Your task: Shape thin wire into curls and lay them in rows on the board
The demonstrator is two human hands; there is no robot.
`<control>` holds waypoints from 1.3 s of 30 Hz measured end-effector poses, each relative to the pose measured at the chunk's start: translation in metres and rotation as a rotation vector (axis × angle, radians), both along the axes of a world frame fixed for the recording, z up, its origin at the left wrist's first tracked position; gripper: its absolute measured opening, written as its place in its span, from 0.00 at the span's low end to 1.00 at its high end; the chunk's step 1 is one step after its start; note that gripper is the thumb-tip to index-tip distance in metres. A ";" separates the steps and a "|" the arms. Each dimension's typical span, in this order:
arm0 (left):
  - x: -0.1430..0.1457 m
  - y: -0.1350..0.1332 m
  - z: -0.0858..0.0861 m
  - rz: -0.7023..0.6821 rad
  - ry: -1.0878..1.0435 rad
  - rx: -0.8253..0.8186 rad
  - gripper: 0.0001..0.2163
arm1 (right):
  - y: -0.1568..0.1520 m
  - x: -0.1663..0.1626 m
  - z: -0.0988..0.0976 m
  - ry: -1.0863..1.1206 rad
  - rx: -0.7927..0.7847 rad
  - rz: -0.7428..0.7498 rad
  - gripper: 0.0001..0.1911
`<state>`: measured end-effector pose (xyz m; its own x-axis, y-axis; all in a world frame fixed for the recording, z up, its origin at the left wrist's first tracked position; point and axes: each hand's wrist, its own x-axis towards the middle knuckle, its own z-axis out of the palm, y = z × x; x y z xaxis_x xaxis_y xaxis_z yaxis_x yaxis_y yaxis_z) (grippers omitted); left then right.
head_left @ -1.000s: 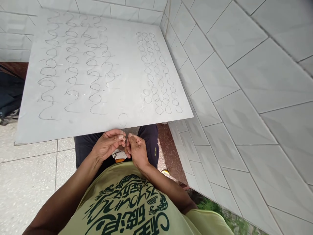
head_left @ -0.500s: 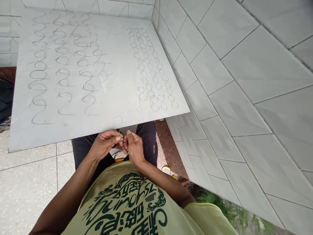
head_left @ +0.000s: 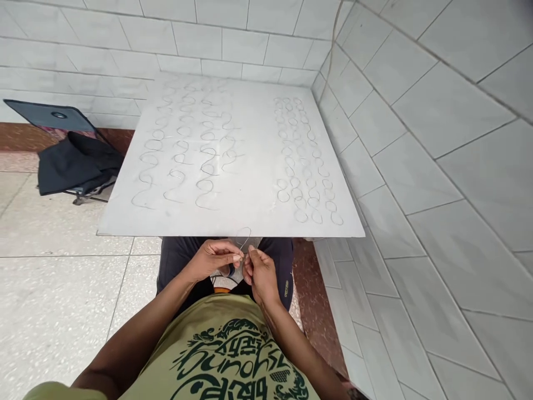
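My left hand and my right hand meet just below the near edge of a white board, over my lap. Both pinch a thin wire whose looped end curls up over the board's edge. The fingertips of both hands are pressed together on it. On the board lie rows of bent wire pieces: large S-shaped curls on the left and smaller looped chains on the right.
A white tiled wall runs close along the right and behind the board. At the far left a dark folding chair with dark cloth draped on it stands on the speckled floor.
The view has lifted and swung left, bringing the back wall and chair into sight. My hands stay together, pinching the wire at the board's near edge.
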<state>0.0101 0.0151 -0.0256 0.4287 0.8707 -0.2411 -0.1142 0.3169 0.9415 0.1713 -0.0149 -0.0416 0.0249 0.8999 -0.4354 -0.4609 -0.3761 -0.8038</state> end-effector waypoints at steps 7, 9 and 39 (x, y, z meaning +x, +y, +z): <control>0.002 -0.004 -0.001 0.021 -0.012 -0.006 0.14 | -0.002 -0.008 0.004 0.095 -0.038 -0.042 0.26; 0.002 -0.002 -0.003 0.043 -0.062 -0.025 0.13 | -0.003 -0.010 0.006 0.121 -0.030 -0.029 0.26; 0.015 0.002 0.021 0.280 -0.140 -0.153 0.17 | -0.008 0.003 0.005 0.078 0.191 -0.031 0.16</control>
